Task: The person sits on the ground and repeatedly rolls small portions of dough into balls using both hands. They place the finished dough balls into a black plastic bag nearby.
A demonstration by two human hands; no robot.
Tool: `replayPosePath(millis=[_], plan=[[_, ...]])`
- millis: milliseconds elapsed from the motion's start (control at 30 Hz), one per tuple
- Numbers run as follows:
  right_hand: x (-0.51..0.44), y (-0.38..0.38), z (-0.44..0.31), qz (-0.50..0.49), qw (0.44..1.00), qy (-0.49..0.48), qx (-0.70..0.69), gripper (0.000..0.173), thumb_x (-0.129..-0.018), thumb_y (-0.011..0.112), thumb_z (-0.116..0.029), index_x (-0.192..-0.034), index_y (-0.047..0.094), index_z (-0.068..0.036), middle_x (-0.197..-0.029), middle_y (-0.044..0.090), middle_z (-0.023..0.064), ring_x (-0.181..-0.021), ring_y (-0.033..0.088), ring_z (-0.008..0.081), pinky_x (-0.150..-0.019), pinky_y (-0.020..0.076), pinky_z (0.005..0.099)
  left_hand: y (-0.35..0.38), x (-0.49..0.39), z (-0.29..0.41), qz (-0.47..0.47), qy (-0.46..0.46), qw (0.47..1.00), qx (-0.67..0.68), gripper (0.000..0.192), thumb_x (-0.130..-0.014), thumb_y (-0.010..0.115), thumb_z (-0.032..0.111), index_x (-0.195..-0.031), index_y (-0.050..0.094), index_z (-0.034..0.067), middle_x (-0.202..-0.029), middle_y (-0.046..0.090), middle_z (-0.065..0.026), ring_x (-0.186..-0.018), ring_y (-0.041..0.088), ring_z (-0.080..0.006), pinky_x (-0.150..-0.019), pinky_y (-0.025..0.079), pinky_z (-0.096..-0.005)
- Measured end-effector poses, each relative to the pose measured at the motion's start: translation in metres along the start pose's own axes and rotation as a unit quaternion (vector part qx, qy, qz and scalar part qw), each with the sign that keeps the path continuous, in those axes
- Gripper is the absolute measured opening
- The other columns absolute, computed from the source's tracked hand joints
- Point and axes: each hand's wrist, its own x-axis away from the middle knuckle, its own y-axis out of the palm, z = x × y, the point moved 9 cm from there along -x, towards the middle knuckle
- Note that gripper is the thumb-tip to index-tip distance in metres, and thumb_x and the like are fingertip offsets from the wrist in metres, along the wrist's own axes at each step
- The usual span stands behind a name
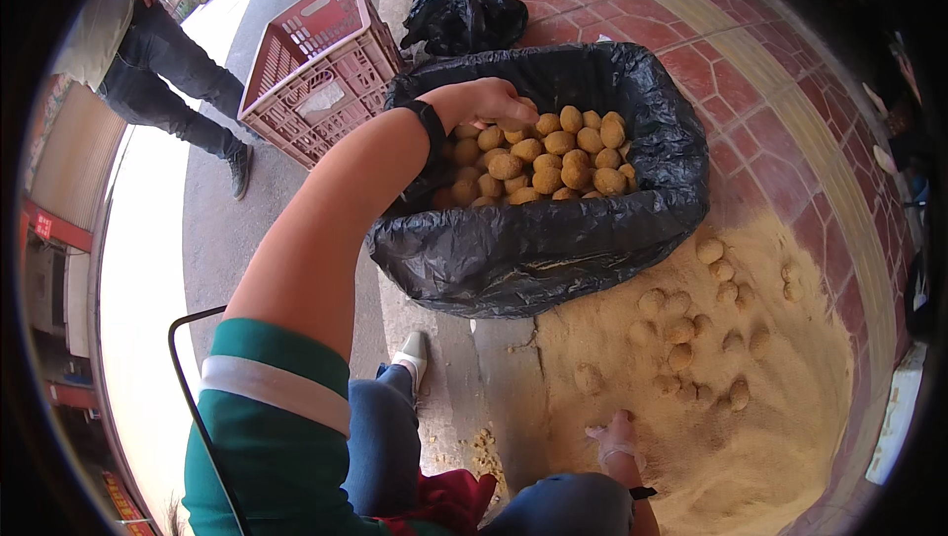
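Observation:
My left hand [498,103] reaches into a crate-shaped container lined with a black plastic bag [533,258]. Its fingers close around an egg-shaped ball coated in tan powder [527,103], partly hidden by the hand. Below and beside it lies a pile of similar coated eggs [548,179]. Lower right, my right hand [616,438], in a thin clear glove, touches a bed of fine tan powder [785,358]; its fingertips are partly obscured, so I cannot tell whether it holds anything. Several more coated eggs [681,330] rest in the powder, some half buried.
A pink plastic crate [326,69] stands behind the lined container on the left, beside a bundled black plastic bag [466,16]. Another person in jeans [167,66] stands at the upper left. Red paving [763,143] borders the powder. Crumbs [485,451] lie near my knees.

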Motion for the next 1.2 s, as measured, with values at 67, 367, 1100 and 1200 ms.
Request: replayPosePath(millis=[67,367,1100,1200], plan=[[-0.006,0.005,0.012,-0.001,0.999,0.032,0.034,0.072,-0.064,0.083,-0.028,-0.118,0.045,0.0,-0.103,0.063,0.0215,-0.094,0.063,0.032,-0.079,0.0504,0.0396,0.007,-0.034,-0.007,-0.003,0.049,0.951,-0.305,0.063,-0.065,0.078,0.045,-0.115,0.06,0.011,-0.109,0.06,-0.0088,-0.117,0.045,-0.0236,-0.092,0.043,-0.0377],[-0.013,0.013,0.038,-0.037,0.989,0.109,0.097,0.069,-0.06,0.084,-0.035,-0.11,0.049,-0.003,-0.095,0.065,0.022,-0.092,0.063,0.039,-0.08,0.0496,0.0441,0.011,-0.09,-0.078,-0.026,0.105,0.873,-0.475,0.05,-0.067,0.076,0.043,-0.112,0.067,0.025,-0.126,0.05,-0.0086,-0.121,0.039,-0.0328,-0.097,0.041,-0.0441],[0.001,-0.01,0.0,-0.047,0.995,0.061,0.07,0.06,-0.067,0.08,-0.028,-0.115,0.052,-0.004,-0.104,0.063,0.023,-0.098,0.061,0.0376,-0.083,0.0483,0.044,0.302,0.14,0.062,-0.138,0.393,0.906,-0.076,0.042,-0.077,0.071,0.032,-0.105,0.06,0.004,-0.102,0.057,-0.0158,-0.097,0.059,-0.0279,-0.087,0.047,-0.0367],[0.008,-0.016,-0.008,-0.044,0.997,0.041,0.053,0.061,-0.065,0.081,-0.033,-0.111,0.052,-0.004,-0.101,0.065,0.0208,-0.097,0.063,0.0361,-0.082,0.0492,0.0435,0.378,0.129,0.006,-0.092,0.19,0.958,-0.196,0.064,-0.072,0.073,0.044,-0.118,0.053,0.003,-0.12,0.048,-0.0195,-0.111,0.053,-0.0343,-0.094,0.044,-0.0407]])
